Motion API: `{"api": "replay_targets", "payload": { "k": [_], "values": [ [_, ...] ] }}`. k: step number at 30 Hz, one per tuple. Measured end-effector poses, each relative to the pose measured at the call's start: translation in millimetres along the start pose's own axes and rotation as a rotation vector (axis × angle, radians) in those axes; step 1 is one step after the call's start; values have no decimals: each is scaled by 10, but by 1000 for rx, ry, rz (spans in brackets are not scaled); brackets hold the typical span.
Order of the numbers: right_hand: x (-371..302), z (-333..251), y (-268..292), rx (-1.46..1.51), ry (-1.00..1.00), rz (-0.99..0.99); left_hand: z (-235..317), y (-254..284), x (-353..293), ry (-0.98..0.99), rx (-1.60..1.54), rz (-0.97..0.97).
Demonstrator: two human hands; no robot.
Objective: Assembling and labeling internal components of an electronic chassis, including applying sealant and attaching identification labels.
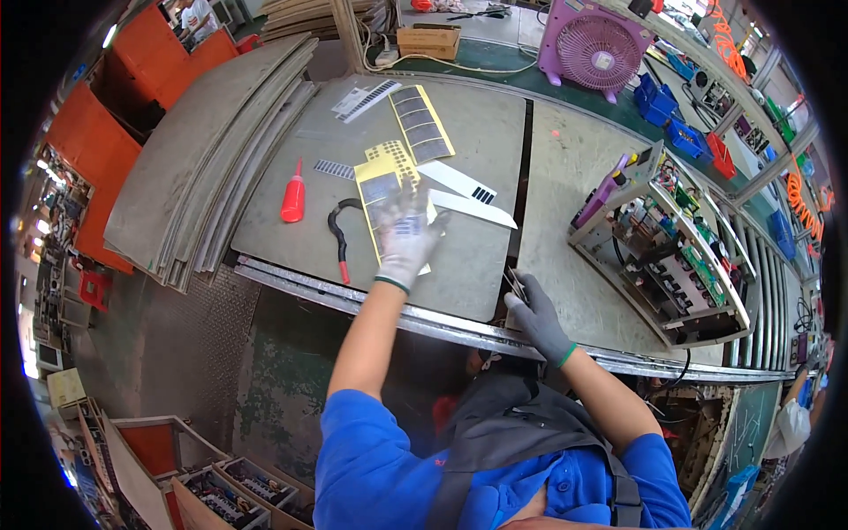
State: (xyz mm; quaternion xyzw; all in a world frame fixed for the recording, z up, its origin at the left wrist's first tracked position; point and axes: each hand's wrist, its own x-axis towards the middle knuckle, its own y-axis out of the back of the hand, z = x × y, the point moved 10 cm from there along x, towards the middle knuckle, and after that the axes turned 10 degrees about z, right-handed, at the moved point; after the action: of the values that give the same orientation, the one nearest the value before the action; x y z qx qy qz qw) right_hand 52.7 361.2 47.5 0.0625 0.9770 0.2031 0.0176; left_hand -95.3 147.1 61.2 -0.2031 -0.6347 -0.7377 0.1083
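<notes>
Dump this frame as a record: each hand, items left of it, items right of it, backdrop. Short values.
left hand: white glove, motion-blurred, fingers spread over a yellow label sheet
right hand: grey glove, at the bench's near edge, seemingly holding a small thin item; kind unclear
left_of_left_hand: red bottle, black curved tool with red end
right_of_right_hand: open-sided unit with exposed circuit boards
backdrop: purple fan
</notes>
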Motion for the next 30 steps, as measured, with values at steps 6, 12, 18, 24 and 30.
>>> {"api": "replay_targets", "payload": {
  "k": [6, 12, 18, 24, 30],
  "values": [
    [484, -243, -285, -243, 215, -93, -778, -224, 13, 170, 101, -147],
    [1398, -445, -1156, -376, 77, -114, -727, -92, 8, 2, -28, 153],
    [1809, -376, -1404, -415, -103, -135, -649, -50, 17, -20, -137, 235],
    [1140, -217, -851, 91, -288, -386, -836, 3, -38, 39, -188, 257],
    [497, 353, -359, 111, -440, -438, -322, 331, -206, -102, -131, 283]
  ]
}}
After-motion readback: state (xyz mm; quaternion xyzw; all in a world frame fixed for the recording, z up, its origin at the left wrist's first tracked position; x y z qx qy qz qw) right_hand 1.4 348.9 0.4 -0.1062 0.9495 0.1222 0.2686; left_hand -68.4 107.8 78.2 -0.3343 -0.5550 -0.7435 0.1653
